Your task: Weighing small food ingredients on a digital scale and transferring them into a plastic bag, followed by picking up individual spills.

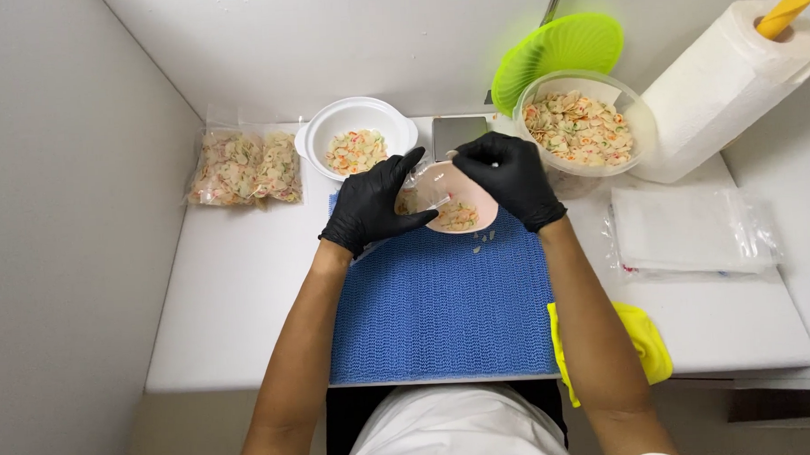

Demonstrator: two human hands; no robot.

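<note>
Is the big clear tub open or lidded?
Open. The tub shows its flakes uncovered, and the green lid leans against the wall behind it.

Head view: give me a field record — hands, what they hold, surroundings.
left hand: black glove, grips the clear bag from the left
right hand: black glove, pinches the bag's top edge
bag: partly filled with pale flakes, held over the pink dish
mat: blue, under the dish; a few spilled flakes
white bowl: flakes inside
clear tub: flakes, green lid behind
filled bag: far left
right side: paper towel roll, yellow cloth
</note>
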